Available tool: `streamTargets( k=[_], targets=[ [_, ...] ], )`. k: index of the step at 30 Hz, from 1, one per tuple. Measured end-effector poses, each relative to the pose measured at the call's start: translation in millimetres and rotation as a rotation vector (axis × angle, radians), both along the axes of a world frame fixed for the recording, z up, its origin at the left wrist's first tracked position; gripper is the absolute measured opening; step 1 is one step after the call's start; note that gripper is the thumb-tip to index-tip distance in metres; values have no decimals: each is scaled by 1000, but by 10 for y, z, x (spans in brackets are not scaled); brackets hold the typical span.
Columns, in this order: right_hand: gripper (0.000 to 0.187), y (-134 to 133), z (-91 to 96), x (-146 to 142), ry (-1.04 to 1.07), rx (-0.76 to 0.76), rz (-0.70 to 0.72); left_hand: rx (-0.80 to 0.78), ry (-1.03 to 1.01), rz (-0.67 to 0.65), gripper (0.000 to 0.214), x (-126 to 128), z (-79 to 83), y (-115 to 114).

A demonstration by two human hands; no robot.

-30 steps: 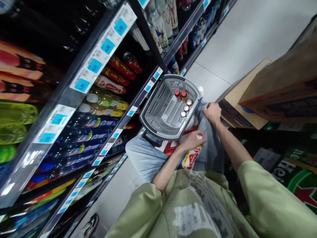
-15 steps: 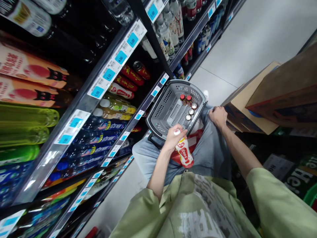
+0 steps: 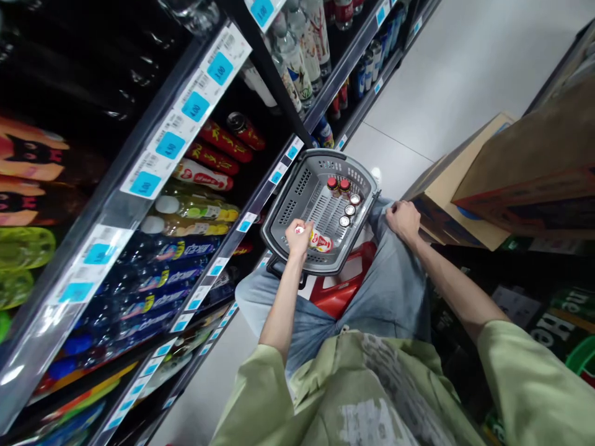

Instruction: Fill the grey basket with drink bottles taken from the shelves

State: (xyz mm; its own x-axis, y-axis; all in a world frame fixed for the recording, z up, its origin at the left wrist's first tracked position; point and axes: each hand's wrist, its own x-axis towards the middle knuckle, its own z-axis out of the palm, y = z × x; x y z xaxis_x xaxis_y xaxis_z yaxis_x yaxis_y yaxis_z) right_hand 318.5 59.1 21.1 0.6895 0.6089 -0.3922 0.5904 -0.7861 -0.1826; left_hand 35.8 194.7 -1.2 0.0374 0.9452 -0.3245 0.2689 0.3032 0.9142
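My left hand (image 3: 297, 237) is closed round the capped top of a small red-and-white drink bottle (image 3: 320, 241), holding it low inside a grey plastic shopping basket (image 3: 297, 186). Several small bottles (image 3: 343, 195) with red and silver caps stand at the basket's far right corner. My right hand (image 3: 402, 220) rests curled on my right knee in light blue jeans, just right of the basket, with nothing visible in it.
A drinks shelf (image 3: 153, 148) with blue price tags runs along the left, full of bottles and cans. Cardboard boxes (image 3: 469, 186) are stacked at the right, green beer cartons (image 3: 558, 328) below them. A red stool (image 3: 339, 291) shows between my knees. Pale floor tiles lie ahead.
My left hand lifted the red-and-white bottle from my lap, carried it forward and left, and lowered it into the basket. My right hand stayed on my knee.
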Motion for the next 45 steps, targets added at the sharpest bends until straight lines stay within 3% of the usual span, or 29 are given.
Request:
streamTargets(
  k=[5,10,18,24,28,33,36,41,45],
  targets=[
    [35,-27,-63,42,-2,13,-1,22,205,-41,32,97,-677,77],
    [31,60,-48,-3,-29,-27,85,-36,276,-17,34,243,-1283,226],
    [27,25,-36,108,-65,-2,71,-131,272,-8,35,468,-2036,592],
    [26,-20,-54,201,-93,12,91,-133,283,12,18,415,-2538,575],
    [27,-32,-45,247,-93,13,106,-20,431,-125,13,349,-2611,446],
    [27,-37,-33,244,-96,-10,116,-19,629,-290,27,212,-2479,279],
    [27,-3,-11,193,-88,-35,107,-128,626,-232,28,24,-2406,217],
    [25,45,11,107,-69,-60,98,-404,492,39,24,-334,-2314,235],
    [24,32,-1,82,-84,-46,100,-490,406,93,21,-310,-2317,313]
  ],
)
